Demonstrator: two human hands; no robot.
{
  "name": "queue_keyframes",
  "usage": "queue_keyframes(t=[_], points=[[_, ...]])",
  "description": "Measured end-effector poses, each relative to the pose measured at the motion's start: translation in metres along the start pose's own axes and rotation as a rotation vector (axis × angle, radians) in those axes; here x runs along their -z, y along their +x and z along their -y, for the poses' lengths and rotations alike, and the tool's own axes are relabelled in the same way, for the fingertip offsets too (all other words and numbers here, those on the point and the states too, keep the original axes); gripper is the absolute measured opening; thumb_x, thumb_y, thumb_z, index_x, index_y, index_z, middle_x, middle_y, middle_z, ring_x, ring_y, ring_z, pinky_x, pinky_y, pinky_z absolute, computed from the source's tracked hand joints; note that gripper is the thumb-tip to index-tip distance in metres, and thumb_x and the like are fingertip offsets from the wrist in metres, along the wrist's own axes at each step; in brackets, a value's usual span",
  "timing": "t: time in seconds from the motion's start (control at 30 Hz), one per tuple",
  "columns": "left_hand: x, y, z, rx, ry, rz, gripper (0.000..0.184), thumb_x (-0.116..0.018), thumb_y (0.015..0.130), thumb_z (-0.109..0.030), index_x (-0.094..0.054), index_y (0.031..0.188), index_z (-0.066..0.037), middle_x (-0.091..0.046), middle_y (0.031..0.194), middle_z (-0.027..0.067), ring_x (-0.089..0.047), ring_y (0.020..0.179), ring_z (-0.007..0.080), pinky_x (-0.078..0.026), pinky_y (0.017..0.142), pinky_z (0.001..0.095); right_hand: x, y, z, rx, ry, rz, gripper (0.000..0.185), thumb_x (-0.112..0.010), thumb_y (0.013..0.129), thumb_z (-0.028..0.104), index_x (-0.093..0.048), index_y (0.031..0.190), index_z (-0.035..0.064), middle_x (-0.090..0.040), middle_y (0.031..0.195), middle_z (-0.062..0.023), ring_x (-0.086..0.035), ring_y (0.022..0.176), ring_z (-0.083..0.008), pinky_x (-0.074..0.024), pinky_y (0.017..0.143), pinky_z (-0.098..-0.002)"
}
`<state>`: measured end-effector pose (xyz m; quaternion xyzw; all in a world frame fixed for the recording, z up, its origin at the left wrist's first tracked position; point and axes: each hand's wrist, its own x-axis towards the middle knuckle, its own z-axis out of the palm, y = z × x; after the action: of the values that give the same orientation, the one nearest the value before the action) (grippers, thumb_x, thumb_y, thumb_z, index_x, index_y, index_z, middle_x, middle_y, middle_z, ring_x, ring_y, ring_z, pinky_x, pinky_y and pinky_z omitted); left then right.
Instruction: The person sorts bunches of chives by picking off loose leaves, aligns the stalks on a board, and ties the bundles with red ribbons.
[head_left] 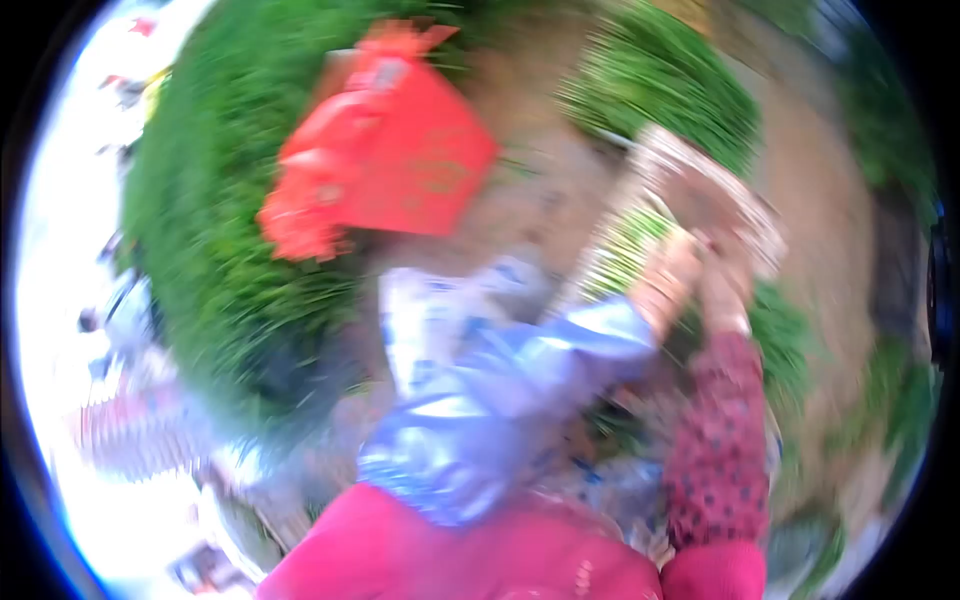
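1. Blue, shiny sleeve cover (440, 450): covers the person's left forearm and ends at the wrist of the left hand (668, 278).
2. Left hand: positioned over the box (618, 222), at the green stems (632, 245). Its fingers appear curled; blur prevents telling whether they pinch a stem.
3. Right hand (725, 290): located just beside the left hand, at the open interior of the box. Whether its fingers are spread or pressed together cannot be told. A dotted red sleeve (715, 440) covers this forearm.
4. Green stems: lie inside the box, along its left side.
5. Box: pale-walled, placed on the brown ground (540, 110). A bunch of greens (680, 85) lies just beyond it.
6. Red bag (420, 150): located left of the box, well apart from both hands, against a large grass-like pile (220, 200).
7. White bag (425, 315): blue-marked, located near the left sleeve cover.
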<state>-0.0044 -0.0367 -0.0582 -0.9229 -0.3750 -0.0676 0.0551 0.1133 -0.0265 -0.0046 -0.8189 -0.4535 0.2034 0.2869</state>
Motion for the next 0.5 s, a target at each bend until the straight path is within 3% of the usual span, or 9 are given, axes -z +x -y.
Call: queue_keyframes(t=[0.03, 0.07, 0.2, 0.37, 0.43, 0.5], points=[[0.065, 0.029, 0.025, 0.217, -0.657, 0.521, 0.052, -0.044, 0.089, -0.017, -0.042, 0.137, -0.001, -0.035, 0.147, 0.0202, -0.028, 0.140, 0.0361, -0.023, 0.115, 0.0546, -0.006, -0.009, 0.000, -0.064, 0.088, -0.035, 0.024, -0.061, 0.089, 0.021, -0.068, 0.102, 0.0015, -0.068, 0.095, -0.0142, -0.063, 0.090, -0.0256, -0.0472, 0.082, -0.0368], [-0.016, 0.002, -0.012, 0.195, -0.090, -0.220, 0.049, -0.042, 0.090, -0.018, -0.044, 0.136, -0.001, -0.036, 0.146, 0.0190, -0.030, 0.139, 0.0356, -0.022, 0.115, 0.0540, -0.005, -0.017, -0.002, -0.036, 0.109, -0.075, 0.022, -0.062, 0.087, 0.015, -0.069, 0.104, 0.0029, -0.068, 0.099, -0.0142, -0.063, 0.093, -0.0262, -0.0474, 0.084, -0.0361], [-0.005, 0.000, -0.011, 0.209, -0.068, -0.326, 0.060, -0.038, 0.090, -0.019, -0.028, 0.147, -0.006, -0.027, 0.152, 0.0137, -0.021, 0.144, 0.0315, -0.017, 0.116, 0.0572, -0.028, -0.014, -0.042, 0.244, 0.124, -0.230, 0.023, -0.061, 0.088, 0.014, -0.067, 0.105, 0.0007, -0.067, 0.097, -0.0145, -0.063, 0.090, -0.0274, -0.0477, 0.081, -0.0368], [-0.045, 0.015, -0.009, 0.235, -0.080, -0.344, 0.062, -0.038, 0.091, -0.018, -0.023, 0.150, -0.012, -0.021, 0.155, 0.0076, -0.012, 0.147, 0.0306, -0.012, 0.112, 0.0662, -0.005, -0.005, -0.001, -0.088, -0.072, 0.094, 0.020, -0.059, 0.088, 0.010, -0.066, 0.103, -0.0005, -0.067, 0.093, -0.0142, -0.063, 0.087, -0.0231, -0.0478, 0.080, -0.0337], [-0.017, 0.018, -0.006, 0.181, -0.366, 0.286, 0.062, -0.038, 0.091, -0.018, -0.020, 0.151, -0.012, -0.021, 0.155, 0.0077, -0.011, 0.147, 0.0304, -0.010, 0.113, 0.0649, -0.009, -0.018, 0.000, -0.059, -0.032, -0.014, 0.019, -0.059, 0.088, 0.011, -0.066, 0.101, -0.0006, -0.068, 0.092, -0.0152, -0.064, 0.084, -0.0243, -0.0480, 0.078, -0.0342], [-0.009, 0.024, -0.002, 0.207, -0.460, 0.410, 0.062, -0.038, 0.092, -0.017, -0.019, 0.151, -0.012, -0.022, 0.155, 0.0082, -0.011, 0.147, 0.0305, -0.008, 0.113, 0.0646, -0.003, -0.041, 0.026, 0.039, -0.085, -0.158, 0.020, -0.061, 0.087, 0.014, -0.066, 0.099, -0.0013, -0.069, 0.092, -0.0161, -0.064, 0.081, -0.0272, -0.0482, 0.075, -0.0355]])
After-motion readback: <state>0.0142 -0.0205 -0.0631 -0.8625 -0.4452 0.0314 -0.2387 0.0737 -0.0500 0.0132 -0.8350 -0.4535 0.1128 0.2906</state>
